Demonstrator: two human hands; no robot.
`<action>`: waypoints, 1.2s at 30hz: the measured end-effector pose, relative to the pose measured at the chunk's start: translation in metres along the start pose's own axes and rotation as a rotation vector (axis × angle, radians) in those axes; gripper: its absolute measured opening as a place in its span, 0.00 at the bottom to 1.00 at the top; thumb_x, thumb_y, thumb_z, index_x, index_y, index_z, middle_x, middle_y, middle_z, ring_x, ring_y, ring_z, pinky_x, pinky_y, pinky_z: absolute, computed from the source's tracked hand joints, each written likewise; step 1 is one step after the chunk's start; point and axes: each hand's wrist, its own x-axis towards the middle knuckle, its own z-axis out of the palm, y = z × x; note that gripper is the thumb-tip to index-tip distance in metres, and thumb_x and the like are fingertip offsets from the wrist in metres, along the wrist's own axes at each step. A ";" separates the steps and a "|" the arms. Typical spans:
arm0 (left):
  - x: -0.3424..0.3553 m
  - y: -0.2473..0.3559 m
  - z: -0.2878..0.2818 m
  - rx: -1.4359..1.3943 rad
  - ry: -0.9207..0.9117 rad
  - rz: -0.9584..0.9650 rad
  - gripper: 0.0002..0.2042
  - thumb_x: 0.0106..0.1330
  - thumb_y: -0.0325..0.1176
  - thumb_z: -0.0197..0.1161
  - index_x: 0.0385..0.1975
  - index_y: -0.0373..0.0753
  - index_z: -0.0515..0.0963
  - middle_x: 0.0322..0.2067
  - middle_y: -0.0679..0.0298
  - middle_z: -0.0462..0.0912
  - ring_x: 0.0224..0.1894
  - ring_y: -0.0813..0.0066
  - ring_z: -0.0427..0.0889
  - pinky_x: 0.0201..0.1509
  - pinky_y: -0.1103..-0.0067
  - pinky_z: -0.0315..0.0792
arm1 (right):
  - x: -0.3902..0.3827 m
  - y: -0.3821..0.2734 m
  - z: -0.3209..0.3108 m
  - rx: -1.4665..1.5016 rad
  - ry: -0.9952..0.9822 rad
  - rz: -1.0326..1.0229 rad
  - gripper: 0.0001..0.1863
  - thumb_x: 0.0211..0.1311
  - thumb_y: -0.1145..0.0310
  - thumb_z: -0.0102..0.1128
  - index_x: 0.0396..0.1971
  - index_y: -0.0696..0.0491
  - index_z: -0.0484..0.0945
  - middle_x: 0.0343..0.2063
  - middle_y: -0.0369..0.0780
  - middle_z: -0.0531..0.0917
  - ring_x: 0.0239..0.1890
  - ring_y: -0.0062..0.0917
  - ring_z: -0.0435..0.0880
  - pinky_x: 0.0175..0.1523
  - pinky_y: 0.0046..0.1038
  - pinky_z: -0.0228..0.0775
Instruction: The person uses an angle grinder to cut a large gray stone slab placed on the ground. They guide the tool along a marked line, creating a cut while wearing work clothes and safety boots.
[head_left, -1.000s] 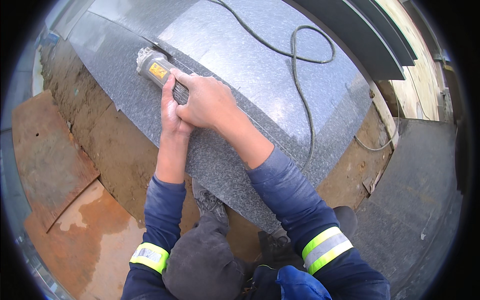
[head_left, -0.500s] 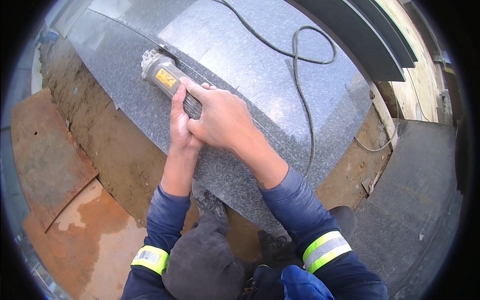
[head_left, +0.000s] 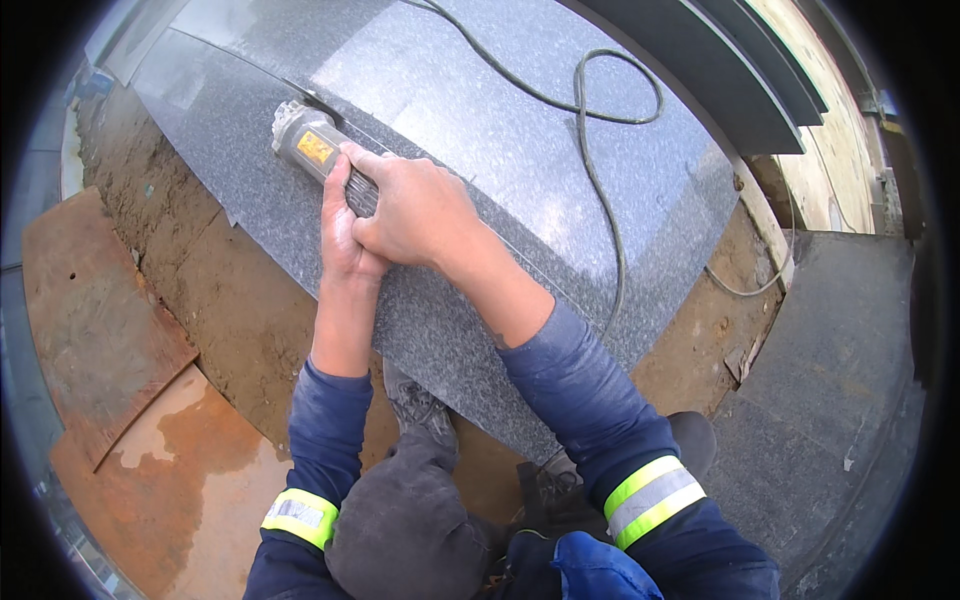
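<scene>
Both of my hands are wrapped around the body of a dusty grey angle grinder point(head_left: 305, 140) with a yellow label. My left hand point(head_left: 345, 235) grips it from the left and below. Over the top and right side lies my right hand point(head_left: 415, 205), its fingers closed on the body. The grinder's head points to the far left, and its disc edge sits at a straight cut line in the speckled grey stone slab point(head_left: 480, 370). How deep the disc goes is hidden. White dust coats the tool and my left palm.
A dark power cord point(head_left: 596, 185) loops across the slab to the right. Dark stone slabs point(head_left: 745, 65) lean at the upper right. Rusty metal sheets point(head_left: 110, 320) lie on the left, beside bare soil point(head_left: 240, 290). A dark grey sheet point(head_left: 815, 370) covers the ground at right.
Both hands and the grinder have shifted toward the far left along the cut line. The cord appears slightly displaced to the left too.
</scene>
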 end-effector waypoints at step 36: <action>-0.009 -0.015 0.000 -0.036 0.030 -0.008 0.21 0.80 0.47 0.64 0.62 0.40 0.72 0.51 0.56 0.84 0.53 0.65 0.88 0.58 0.67 0.87 | -0.012 0.006 -0.001 0.033 -0.033 0.023 0.43 0.52 0.65 0.70 0.74 0.45 0.76 0.45 0.58 0.89 0.47 0.53 0.92 0.52 0.48 0.85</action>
